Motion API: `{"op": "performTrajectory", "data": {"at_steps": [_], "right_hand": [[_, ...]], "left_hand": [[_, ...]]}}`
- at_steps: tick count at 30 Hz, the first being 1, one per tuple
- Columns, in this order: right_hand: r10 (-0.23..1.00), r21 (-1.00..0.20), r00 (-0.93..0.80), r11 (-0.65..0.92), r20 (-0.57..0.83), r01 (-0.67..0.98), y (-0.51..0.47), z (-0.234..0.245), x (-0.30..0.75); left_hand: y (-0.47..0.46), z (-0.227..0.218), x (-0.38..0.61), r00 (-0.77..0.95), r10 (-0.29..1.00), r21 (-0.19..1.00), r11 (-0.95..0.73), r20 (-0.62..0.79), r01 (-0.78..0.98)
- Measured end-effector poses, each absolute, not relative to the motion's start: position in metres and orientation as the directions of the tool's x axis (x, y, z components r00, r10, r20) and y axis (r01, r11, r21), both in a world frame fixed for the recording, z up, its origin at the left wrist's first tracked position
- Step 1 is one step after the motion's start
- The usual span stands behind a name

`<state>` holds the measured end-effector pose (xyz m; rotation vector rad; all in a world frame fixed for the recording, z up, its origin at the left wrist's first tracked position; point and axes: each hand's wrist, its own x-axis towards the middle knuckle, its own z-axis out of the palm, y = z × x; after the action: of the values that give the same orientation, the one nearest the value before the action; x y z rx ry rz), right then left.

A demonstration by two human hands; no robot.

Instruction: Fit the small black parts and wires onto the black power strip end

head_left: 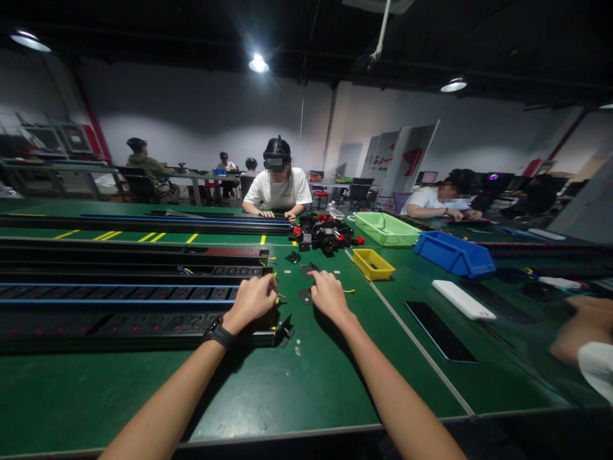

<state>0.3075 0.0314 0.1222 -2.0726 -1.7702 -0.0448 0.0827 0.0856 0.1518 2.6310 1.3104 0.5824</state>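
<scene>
My left hand (pixel 255 301), with a dark watch on its wrist, is at the right end of a blue-edged power strip (pixel 191 294). Its fingers are pinched together at a short yellow wire (pixel 278 299). My right hand (pixel 328 295) reaches over the table with bent fingers, its index fingertip at the edge of a black end plate (pixel 305 272). Whether that plate is lifted is hard to see. Just under it lies another dark plate (pixel 305 296). Closer to me, an upright black end piece (pixel 286 327) stands at the end of the nearest power strip (pixel 143 324).
A heap of black and red parts (pixel 325 233) lies ahead, beside a green basket (pixel 385 230), a yellow tray (pixel 373 273) and a blue bin (pixel 453 254). A phone (pixel 440 331) and white case (pixel 462 300) lie right. A co-worker (pixel 278 185) sits opposite; another person's hand (pixel 577 332) shows at right.
</scene>
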Motion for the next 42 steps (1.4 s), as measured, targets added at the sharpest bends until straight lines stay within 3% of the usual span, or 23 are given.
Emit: {"op": "performTrajectory", "data": {"at_steps": [4,10,19,21,26,29,36,42], "right_hand": [[0.926,-0.249,0.272,-0.208,0.260,0.946,0.031,0.125,0.326],[0.956,-0.296,0.209,-0.143,0.204,0.944,0.034,0.114,0.330],[0.947,-0.692,0.269,-0.076,0.176,0.718,0.048,0.096,0.326],[0.949,-0.654,0.243,-0.056,0.199,0.754,0.047,0.094,0.318],[0.973,-0.359,0.142,-0.070,0.180,0.931,0.041,0.101,0.301],[0.982,-0.254,0.114,-0.073,0.152,0.964,0.039,0.104,0.295],[0.981,-0.276,-0.063,0.113,0.185,0.955,0.036,0.100,0.276],[0.979,-0.330,-0.049,0.114,0.198,0.937,0.038,0.096,0.270]], "left_hand": [[0.086,0.151,0.083,0.529,0.801,0.284,-0.595,0.280,0.752],[0.087,0.149,0.084,0.544,0.799,0.333,-0.601,0.255,0.727],[0.087,0.148,0.084,0.538,0.809,0.418,-0.585,0.238,0.695],[0.086,0.149,0.085,0.535,0.812,0.428,-0.580,0.235,0.693],[0.085,0.150,0.085,0.524,0.820,0.437,-0.567,0.228,0.698],[0.085,0.149,0.085,0.520,0.823,0.435,-0.565,0.229,0.701],[0.084,0.150,0.085,0.526,0.819,0.439,-0.569,0.230,0.695],[0.083,0.150,0.086,0.528,0.820,0.440,-0.566,0.220,0.697]]}}
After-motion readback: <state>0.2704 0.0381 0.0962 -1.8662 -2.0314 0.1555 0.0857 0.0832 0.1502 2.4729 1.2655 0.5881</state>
